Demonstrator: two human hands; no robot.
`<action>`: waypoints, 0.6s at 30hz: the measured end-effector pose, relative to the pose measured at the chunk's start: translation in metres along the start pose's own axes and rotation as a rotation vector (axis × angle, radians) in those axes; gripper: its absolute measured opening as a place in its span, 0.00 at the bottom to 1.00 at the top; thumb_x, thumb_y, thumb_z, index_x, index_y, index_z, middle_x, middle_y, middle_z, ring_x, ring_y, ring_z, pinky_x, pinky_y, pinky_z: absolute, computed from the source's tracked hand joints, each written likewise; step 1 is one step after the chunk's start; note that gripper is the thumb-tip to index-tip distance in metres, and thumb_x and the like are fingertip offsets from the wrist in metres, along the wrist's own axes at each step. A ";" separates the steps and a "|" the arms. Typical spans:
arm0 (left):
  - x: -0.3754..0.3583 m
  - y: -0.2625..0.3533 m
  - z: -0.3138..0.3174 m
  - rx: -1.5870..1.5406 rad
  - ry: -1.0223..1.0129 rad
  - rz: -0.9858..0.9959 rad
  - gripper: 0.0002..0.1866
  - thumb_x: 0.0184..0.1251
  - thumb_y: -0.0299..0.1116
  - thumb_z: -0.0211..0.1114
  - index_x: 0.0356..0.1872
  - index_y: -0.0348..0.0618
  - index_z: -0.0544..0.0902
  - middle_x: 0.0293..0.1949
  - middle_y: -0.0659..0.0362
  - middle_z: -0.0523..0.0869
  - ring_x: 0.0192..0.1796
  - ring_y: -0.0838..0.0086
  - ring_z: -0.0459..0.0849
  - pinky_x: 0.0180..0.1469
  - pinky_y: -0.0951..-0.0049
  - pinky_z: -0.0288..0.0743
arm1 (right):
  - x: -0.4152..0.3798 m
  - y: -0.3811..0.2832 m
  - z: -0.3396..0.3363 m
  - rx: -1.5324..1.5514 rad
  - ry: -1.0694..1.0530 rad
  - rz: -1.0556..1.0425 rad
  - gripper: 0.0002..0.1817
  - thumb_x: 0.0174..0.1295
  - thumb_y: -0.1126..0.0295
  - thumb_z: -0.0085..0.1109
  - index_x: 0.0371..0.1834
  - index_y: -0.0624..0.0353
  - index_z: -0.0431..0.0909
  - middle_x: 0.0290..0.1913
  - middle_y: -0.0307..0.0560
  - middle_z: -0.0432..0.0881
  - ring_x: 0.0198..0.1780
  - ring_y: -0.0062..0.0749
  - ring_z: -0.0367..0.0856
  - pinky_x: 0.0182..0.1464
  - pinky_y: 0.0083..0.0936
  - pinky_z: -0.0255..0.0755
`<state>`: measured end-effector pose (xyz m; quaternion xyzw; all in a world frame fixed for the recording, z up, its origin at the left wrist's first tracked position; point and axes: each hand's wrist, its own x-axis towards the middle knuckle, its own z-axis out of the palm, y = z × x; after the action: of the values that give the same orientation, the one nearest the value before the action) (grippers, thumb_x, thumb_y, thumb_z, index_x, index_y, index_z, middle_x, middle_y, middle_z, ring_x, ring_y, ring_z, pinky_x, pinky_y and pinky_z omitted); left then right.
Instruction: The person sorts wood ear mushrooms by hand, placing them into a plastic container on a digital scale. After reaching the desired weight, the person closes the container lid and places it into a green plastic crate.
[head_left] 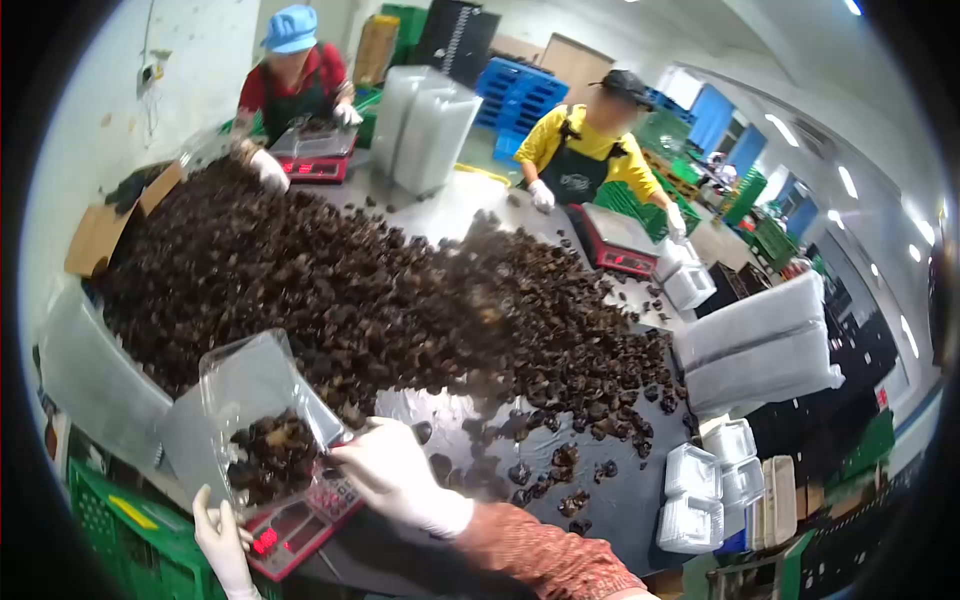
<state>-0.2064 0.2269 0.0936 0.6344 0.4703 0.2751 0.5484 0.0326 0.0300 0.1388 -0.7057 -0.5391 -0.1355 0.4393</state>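
Observation:
Dark brown pieces, wet-looking, lie in a big heap (300,270) across the table. At the lower left a clear plastic box (245,385) with its lid raised holds some of them, on a red scale (300,528) with lit red digits. My right hand (400,475), in a white glove, is at the box's right edge, fingers pressed together; whatever is between them is too small to make out. My left hand (222,535), gloved too, is beside the box's lower left and the scale, its fingers apart and nothing in them.
Two people in aprons, one in red (300,90), one in yellow (590,150), stand across the table by red scales. Stacked clear boxes (692,500) stand at the right, wrapped stacks (760,345) behind them. A green crate (130,540) is at the lower left.

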 end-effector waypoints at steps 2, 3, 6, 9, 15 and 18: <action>-0.008 0.011 0.006 0.077 -0.019 0.035 0.22 0.81 0.39 0.58 0.66 0.35 0.73 0.31 0.55 0.82 0.25 0.75 0.80 0.26 0.76 0.72 | 0.046 -0.016 0.017 0.011 -0.358 0.045 0.15 0.53 0.75 0.64 0.46 0.58 0.83 0.33 0.45 0.80 0.44 0.45 0.80 0.65 0.47 0.71; -0.013 0.027 0.001 0.166 -0.134 -0.056 0.28 0.79 0.41 0.62 0.71 0.35 0.70 0.44 0.49 0.87 0.37 0.69 0.88 0.39 0.70 0.84 | 0.053 -0.025 0.037 0.015 0.058 -0.158 0.12 0.55 0.76 0.59 0.43 0.58 0.82 0.35 0.45 0.79 0.47 0.43 0.80 0.70 0.45 0.68; -0.003 0.005 0.014 0.027 -0.071 -0.031 0.18 0.81 0.39 0.61 0.60 0.36 0.76 0.27 0.59 0.82 0.20 0.80 0.76 0.20 0.81 0.69 | 0.069 -0.022 0.090 -0.124 -0.137 -0.306 0.08 0.55 0.72 0.57 0.36 0.58 0.82 0.36 0.46 0.80 0.48 0.42 0.79 0.76 0.47 0.62; -0.009 0.018 0.015 0.065 -0.136 -0.059 0.15 0.81 0.40 0.60 0.52 0.36 0.80 0.25 0.60 0.82 0.19 0.81 0.75 0.20 0.81 0.67 | 0.054 -0.013 0.125 -0.312 -0.480 -0.333 0.08 0.57 0.71 0.56 0.29 0.61 0.84 0.32 0.46 0.80 0.47 0.41 0.79 0.80 0.51 0.57; -0.011 0.025 0.015 -0.094 -0.224 -0.183 0.16 0.82 0.42 0.58 0.39 0.38 0.80 0.21 0.58 0.83 0.16 0.80 0.76 0.17 0.83 0.65 | 0.062 -0.022 0.098 -0.217 -0.324 -0.337 0.07 0.56 0.72 0.56 0.34 0.61 0.82 0.32 0.46 0.80 0.46 0.41 0.79 0.79 0.51 0.57; -0.004 0.014 0.010 -0.113 -0.286 -0.239 0.17 0.80 0.44 0.61 0.42 0.38 0.80 0.26 0.55 0.85 0.21 0.75 0.80 0.23 0.79 0.71 | 0.081 -0.011 0.062 0.011 -0.225 -0.208 0.09 0.59 0.69 0.59 0.40 0.60 0.81 0.36 0.50 0.81 0.44 0.44 0.81 0.70 0.45 0.69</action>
<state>-0.1953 0.2195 0.1056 0.5749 0.4433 0.1413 0.6731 0.0359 0.1293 0.1622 -0.6545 -0.6558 -0.0973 0.3635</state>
